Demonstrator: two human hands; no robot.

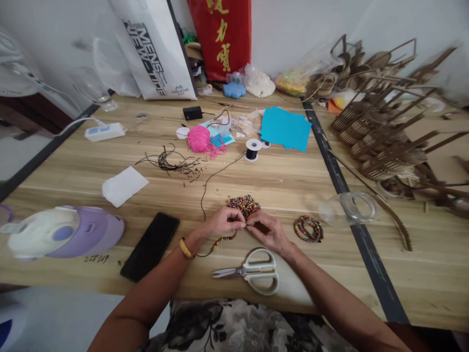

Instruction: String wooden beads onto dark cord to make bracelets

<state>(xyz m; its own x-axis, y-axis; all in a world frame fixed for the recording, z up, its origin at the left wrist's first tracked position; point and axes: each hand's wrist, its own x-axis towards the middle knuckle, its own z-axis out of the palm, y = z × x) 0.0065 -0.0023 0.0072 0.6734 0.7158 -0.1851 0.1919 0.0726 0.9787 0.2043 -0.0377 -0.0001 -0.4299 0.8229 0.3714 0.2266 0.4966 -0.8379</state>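
Observation:
My left hand (224, 222) and my right hand (269, 231) meet over the near middle of the table, each with thumb and forefinger pinched. My left fingertips hold the end of a black cord strung with coloured beads (224, 239), which trails below that hand. Something tiny and dark sits between my right fingertips; its kind is too small to tell. Just behind both hands lies a pile of loose multicoloured beads (246, 203). The black cord (205, 188) runs from a white spool (252, 148) and passes under my left forearm.
Scissors (249, 272) lie in front of my hands. A coiled bead string (308, 229) is to the right, a black phone (150, 247) to the left. Beyond are cut cord pieces (172, 161), pink yarn (199, 139) and blue sheets (286, 129). Small brown baskets (377, 151) stand at right.

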